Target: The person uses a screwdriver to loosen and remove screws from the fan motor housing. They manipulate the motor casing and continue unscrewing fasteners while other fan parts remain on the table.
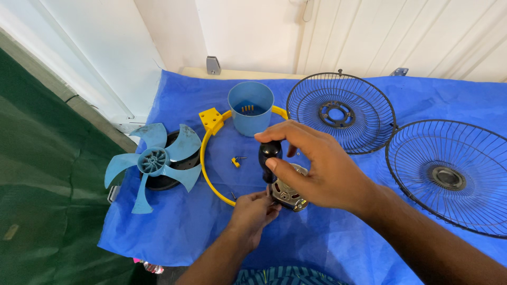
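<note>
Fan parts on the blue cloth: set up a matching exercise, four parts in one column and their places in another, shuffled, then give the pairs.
Parts:
1. fan blade
2. blue cup
3. fan motor
4. yellow ring

Places:
A. between the left hand and the right hand
B. far left on the blue cloth, over a dark round part
C. curving round the base of the cup
D. upright near the back, left of the two wire guards

Pairs: 1-B, 2-D, 3-A, 4-C
</note>
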